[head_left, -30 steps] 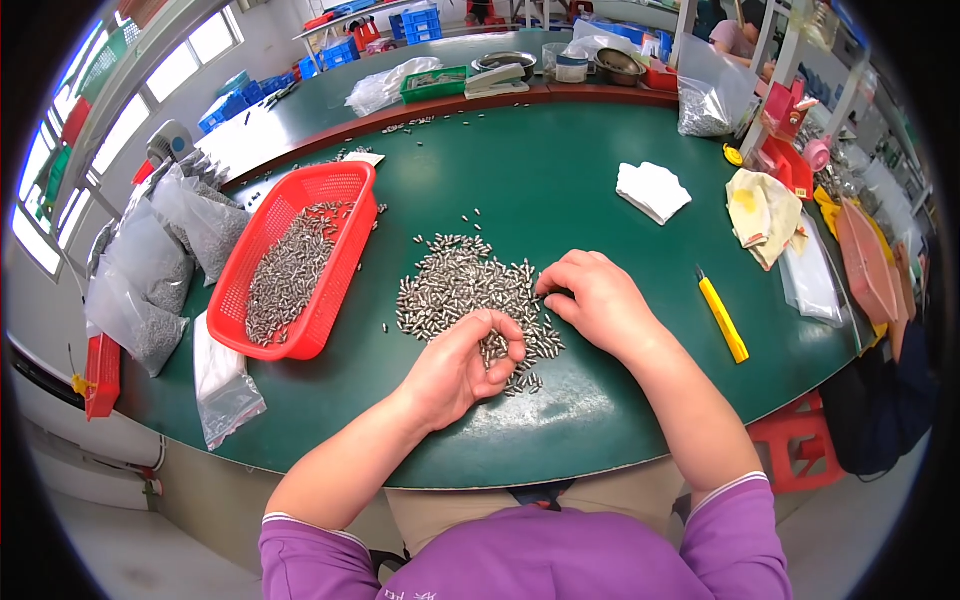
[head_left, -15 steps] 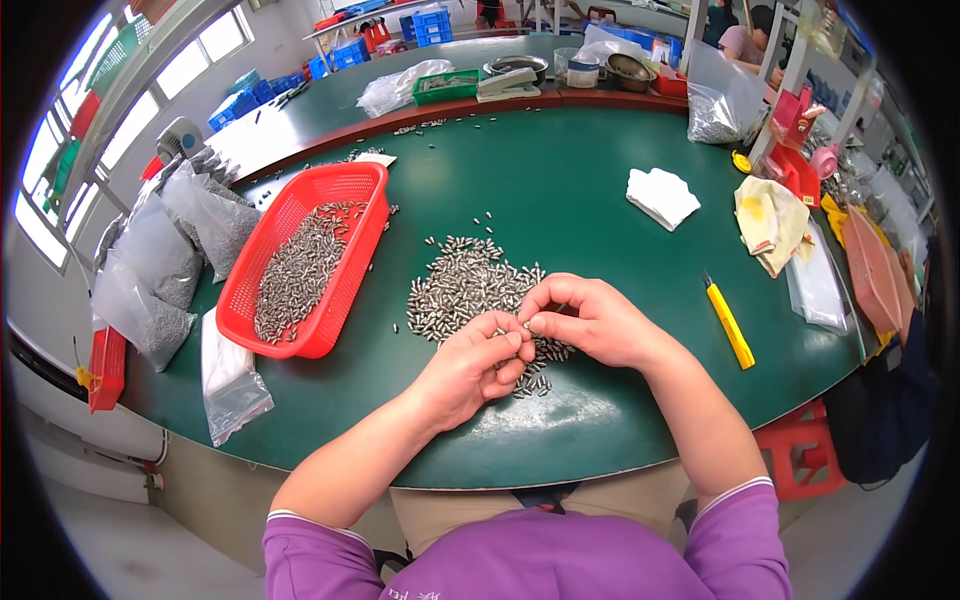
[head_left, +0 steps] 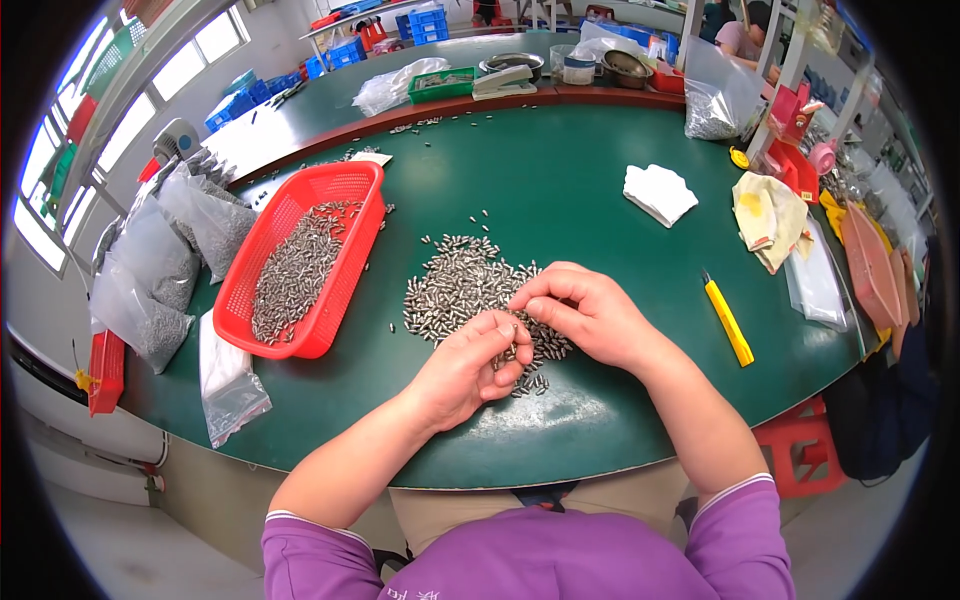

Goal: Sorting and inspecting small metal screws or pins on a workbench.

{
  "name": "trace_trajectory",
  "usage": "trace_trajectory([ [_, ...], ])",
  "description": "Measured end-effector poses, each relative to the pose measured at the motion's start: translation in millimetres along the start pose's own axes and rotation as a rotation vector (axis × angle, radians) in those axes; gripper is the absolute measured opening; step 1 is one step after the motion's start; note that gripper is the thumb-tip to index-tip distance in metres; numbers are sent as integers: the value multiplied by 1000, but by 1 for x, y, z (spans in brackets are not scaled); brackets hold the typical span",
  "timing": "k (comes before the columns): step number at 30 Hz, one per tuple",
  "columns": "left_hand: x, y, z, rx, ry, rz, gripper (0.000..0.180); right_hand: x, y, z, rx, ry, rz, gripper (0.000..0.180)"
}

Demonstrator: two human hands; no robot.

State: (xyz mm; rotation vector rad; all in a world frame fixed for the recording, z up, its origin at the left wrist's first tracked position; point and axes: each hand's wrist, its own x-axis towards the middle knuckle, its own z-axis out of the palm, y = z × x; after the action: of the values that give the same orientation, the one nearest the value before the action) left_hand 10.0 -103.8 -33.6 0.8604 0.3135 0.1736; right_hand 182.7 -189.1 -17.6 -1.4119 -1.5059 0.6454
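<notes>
Hands (head_left: 468, 365) (head_left: 592, 315) close together, fingers (head_left: 541, 286) curled

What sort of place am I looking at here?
Probably a small-parts workshop or factory: a pile of small metal pieces lies on a green table, a red perforated basket holds similar ones, and filled translucent bags stand at the left.

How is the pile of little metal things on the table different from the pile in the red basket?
The table pile lies loose on the green table, but the basket pile sits inside the red basket. The table pile spreads out roundish, while the basket pile is longer and narrower. Your left hand and right hand are at the table pile; neither is at the basket pile. Both piles hold small, silvery pieces.
</notes>
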Motion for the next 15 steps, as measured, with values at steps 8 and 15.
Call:
trace_trajectory([
  [8, -1, 3, 3, 2, 64, -9, 22, -5, 6, -18, -538, 100, -117, 11],
  [15, 0, 2, 4, -1, 77, 27, 24, -9, 7, -22, -526, -116, 14, 9],
])
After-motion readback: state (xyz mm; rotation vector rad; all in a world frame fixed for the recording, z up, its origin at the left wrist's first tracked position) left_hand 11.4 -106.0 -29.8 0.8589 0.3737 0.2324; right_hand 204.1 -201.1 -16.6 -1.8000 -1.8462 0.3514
